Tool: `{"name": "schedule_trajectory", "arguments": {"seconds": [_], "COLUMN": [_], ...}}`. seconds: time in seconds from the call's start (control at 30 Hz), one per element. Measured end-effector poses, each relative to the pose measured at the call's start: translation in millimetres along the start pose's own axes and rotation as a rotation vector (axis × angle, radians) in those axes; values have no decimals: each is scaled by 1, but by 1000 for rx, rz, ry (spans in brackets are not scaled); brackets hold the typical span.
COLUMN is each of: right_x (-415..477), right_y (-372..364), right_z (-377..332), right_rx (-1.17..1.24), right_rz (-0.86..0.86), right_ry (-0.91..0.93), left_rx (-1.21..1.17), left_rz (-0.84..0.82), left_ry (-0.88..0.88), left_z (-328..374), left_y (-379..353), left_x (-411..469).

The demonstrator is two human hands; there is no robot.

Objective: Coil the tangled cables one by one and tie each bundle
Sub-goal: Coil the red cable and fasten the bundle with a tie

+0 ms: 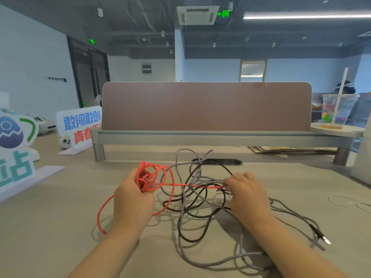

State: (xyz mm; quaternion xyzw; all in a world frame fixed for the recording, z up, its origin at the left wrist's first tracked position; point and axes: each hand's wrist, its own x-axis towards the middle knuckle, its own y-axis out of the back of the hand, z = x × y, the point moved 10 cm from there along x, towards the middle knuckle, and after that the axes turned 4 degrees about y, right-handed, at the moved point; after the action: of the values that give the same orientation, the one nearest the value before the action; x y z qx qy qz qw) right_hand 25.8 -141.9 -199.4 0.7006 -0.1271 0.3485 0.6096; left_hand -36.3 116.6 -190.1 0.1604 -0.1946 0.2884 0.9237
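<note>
Red cable [176,185] seems light, limp and prone to snagging. Our left hand [131,199] clenches its coil; our right hand [249,191] pinches the taut strand, a good hold.

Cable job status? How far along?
Done: no tied bundle visible. In hand: left hand grips a part-wound coil of red cable; right hand pinches its taut run. Left: finish and tie red, then the grey cable and black cable, tangled on the table.
</note>
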Motion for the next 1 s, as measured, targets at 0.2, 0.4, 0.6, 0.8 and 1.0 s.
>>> {"name": "schedule_trajectory", "arguments": {"seconds": [0.2,0.4,0.6,0.8,1.0], "right_x": [-11,-23,2,-15,-9], "right_y": [-7,-33,26,-22,-13], "right_z": [44,48,-16,-60,-65], "right_rx": [-30,312,415,512,621], "right_rz": [-153,-299,56,-506,-251], "right_ry": [-199,-355,-139,-203,-75], "left_rx": [41,94,176,166,90], "left_rz": [134,25,-94,-97,-117], "left_ry": [37,118,81,110,123], "left_z": [-13,-42,-44,-47,-47], "left_y": [35,24,-3,0,-4], "left_x": [13,17,9,10,10]}}
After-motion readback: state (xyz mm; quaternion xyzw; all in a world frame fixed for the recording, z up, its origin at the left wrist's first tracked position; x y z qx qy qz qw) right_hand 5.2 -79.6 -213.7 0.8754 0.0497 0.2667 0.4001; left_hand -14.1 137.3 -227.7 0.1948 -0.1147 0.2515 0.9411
